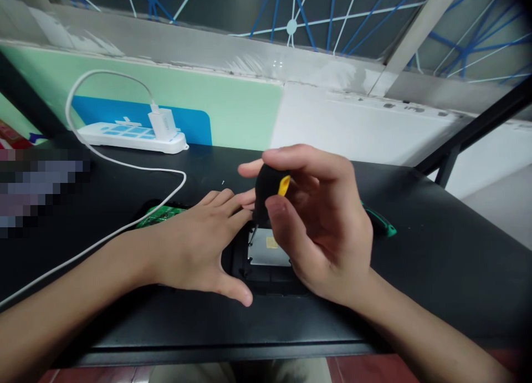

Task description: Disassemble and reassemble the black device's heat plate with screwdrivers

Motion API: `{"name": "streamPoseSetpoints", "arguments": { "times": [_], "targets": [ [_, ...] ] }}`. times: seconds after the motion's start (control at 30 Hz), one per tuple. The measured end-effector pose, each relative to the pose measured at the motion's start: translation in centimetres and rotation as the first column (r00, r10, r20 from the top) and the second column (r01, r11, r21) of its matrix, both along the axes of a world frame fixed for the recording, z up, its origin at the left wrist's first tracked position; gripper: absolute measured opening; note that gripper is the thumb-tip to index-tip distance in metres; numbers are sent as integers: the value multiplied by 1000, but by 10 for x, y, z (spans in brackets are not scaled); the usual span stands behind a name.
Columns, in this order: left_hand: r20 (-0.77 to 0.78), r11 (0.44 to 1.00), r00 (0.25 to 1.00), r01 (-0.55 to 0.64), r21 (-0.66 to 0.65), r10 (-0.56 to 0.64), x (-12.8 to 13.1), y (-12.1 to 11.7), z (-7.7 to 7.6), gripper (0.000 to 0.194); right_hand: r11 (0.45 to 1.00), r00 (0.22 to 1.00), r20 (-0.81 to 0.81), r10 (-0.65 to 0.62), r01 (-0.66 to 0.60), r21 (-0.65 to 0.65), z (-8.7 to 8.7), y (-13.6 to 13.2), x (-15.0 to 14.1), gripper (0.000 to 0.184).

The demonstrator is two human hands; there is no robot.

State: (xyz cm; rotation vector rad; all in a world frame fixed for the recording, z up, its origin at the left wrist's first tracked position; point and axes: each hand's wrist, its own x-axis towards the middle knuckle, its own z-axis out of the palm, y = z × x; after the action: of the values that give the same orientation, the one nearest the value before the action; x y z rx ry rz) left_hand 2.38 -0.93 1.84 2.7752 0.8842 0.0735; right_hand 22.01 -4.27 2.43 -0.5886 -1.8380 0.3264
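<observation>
One black tabletop (432, 266) carries a black device casing (270, 287). Over the casing's left side, the left hand (195, 244) has an open grip, fingers spread; over its right side, the right hand (328, 222) has its grip closed around a black-and-yellow screwdriver (268, 186). Well beyond the casing, to its left, sits a white power strip (174, 145). Left of the casing, a green circuit board (158, 215) is partly hidden; to the casing's right lies a dark curved piece (380, 221) with a green edge. Inside the casing, a silver metal plate (260, 254) bears a yellowish label (272, 243), the screwdriver's shaft slanting to the plate's left edge.
</observation>
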Motion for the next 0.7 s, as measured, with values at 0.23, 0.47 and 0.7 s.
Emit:
{"name": "streamPoseSetpoints", "arguments": {
  "times": [0.23, 0.47, 0.7],
  "targets": [
    [113, 1000, 994, 9, 16, -11, -3, 0, -4, 95, 994, 997, -83, -1, 11, 110, -6, 10, -6, 45],
    [-56, 999, 998, -35, 25, 36, 3, -2, 4, 102, 971, 980, -178, -89, 125, 202, -13, 20, 0, 40],
    [2, 995, 1000, 1, 100, -1, 2, -1, -1, 95, 987, 992, -97, 86, -72, 140, -14, 15, 2, 45]
  ]
}}
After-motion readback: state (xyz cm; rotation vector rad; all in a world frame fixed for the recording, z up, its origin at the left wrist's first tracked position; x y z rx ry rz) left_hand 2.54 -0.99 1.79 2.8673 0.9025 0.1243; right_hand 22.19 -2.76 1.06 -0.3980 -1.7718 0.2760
